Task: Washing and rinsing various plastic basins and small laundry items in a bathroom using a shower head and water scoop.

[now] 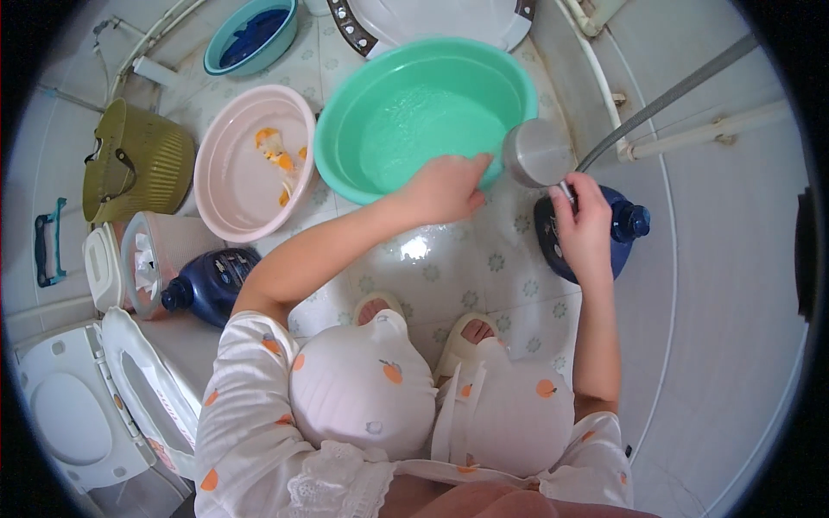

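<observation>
My left hand reaches over the near right rim of a green basin with rippled water in it. Its thumb and fingers are apart, and nothing shows between them. In my right hand is the thin handle of a round grey metal ladle. The ladle's bowl hangs beside the basin's right edge, close to my left fingertips. Below my right hand, a dark blue bottle with a blue cap stands on the floor, partly covered by the hand and wrist.
A pink basin holding orange-and-white cloth stands left of the green one. Farther back is a blue basin with dark cloth. Along the left are an olive basket, a waste bin, another blue bottle and a toilet seat. A grey hose slopes along the right wall.
</observation>
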A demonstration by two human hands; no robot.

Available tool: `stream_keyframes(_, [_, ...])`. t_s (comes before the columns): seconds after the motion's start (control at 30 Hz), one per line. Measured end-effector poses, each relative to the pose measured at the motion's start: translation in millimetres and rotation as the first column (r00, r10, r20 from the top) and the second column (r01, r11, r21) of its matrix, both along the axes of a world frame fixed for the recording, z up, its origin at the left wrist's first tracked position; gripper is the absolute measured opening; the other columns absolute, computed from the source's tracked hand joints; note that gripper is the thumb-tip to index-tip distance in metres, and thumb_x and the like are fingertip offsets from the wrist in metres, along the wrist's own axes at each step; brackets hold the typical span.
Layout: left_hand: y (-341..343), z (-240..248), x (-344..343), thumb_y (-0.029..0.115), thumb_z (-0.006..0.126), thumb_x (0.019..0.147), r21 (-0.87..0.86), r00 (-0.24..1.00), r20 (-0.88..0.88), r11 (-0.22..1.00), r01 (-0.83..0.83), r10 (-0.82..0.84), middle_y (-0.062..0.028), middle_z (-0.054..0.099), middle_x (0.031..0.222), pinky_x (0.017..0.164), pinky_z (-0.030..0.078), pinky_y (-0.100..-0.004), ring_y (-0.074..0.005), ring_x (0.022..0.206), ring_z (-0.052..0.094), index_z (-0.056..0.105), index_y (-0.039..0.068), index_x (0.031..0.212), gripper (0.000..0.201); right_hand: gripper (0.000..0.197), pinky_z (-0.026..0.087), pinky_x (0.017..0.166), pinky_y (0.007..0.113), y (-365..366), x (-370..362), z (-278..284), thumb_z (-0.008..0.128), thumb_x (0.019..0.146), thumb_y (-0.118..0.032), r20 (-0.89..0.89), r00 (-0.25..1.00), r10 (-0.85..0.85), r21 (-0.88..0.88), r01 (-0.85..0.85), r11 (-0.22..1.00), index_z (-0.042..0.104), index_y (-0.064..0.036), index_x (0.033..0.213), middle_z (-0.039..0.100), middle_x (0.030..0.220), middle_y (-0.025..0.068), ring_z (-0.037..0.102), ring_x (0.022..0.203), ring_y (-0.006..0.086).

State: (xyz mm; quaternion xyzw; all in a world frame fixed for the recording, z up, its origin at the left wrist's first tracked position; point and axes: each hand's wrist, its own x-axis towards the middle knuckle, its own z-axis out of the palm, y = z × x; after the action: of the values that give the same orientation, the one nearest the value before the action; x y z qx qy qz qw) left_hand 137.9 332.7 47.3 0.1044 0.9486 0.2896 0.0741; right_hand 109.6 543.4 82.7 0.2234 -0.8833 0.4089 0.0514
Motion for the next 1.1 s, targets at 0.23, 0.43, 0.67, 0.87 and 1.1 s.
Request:
stream_keyframes(0.23, [-62.1,53.5,-10.2,0.013,0.055,0.079,0.449,0.924,-0.144,0.856,-0.257,0.353,-0.0144,0.061,0.077,0.064,0.047,-0.0318,-0.0249,0.070,0.059,0.054,-0.003,0.097,0.024,0.016,0.040,0.058,0.027,-5.4,-7.5,25.0,0.058,0.082,-0.009,-0.013,0.996,-0.083,-0.084,0.081,0.993,0.051,0.0027,0.089,0.050,0.075,0.0132,0.047,0.062,0.0205])
stream_keyframes(0.43, [-90.2,46.8,7.5,0.014,0.053,0.084,0.875,0.793,0.206,0.255,-0.412,0.574,-0.0097,0.061,0.092,0.071,0.048,-0.0289,-0.0166,0.080,0.059,0.052,-0.002,0.108,0.029,0.016,0.040,0.057,0.027,-7.5,-9.5,19.8,0.058,0.083,-0.009,-0.084,0.995,-0.057,-0.113,0.048,0.992,0.051,0.0031,0.090,0.050,0.074,0.0106,0.047,0.062,0.0185])
stream_keyframes(0.67, [-137.9,18.8,18.7,0.019,0.052,0.084,0.910,0.761,0.414,-0.218,-0.352,0.500,-0.0143,0.057,0.102,0.081,0.048,-0.0376,-0.0253,0.090,0.058,0.048,-0.004,0.109,0.034,0.016,0.039,0.057,0.027,-8.9,-13.0,20.9,0.059,0.082,-0.009,0.022,0.994,-0.107,-0.190,0.109,0.976,0.051,0.0026,0.090,0.050,0.074,0.0100,0.047,0.063,0.0174])
stream_keyframes(0.87, [-126.9,20.0,20.2,0.018,0.054,0.083,0.868,0.719,0.497,-0.268,-0.419,0.486,-0.0147,0.057,0.103,0.082,0.047,-0.0384,-0.0260,0.092,0.057,0.048,-0.003,0.110,0.034,0.015,0.041,0.062,0.026,-20.0,-16.5,20.4,0.060,0.080,-0.007,0.016,1.000,-0.019,-0.215,0.022,0.976,0.052,0.0016,0.090,0.052,0.077,0.0112,0.049,0.066,0.0188])
stream_keyframes(1.1, [-90.0,83.6,3.2,0.013,0.053,0.080,0.713,0.873,0.113,0.573,-0.404,0.475,-0.0144,0.061,0.087,0.073,0.050,-0.0354,-0.0250,0.078,0.060,0.052,-0.004,0.103,0.028,0.014,0.042,0.062,0.025,-37.4,0.2,51.5,0.060,0.078,-0.003,0.000,0.998,0.062,-0.188,-0.060,0.980,0.054,0.0013,0.090,0.054,0.077,0.0101,0.051,0.066,0.0168])
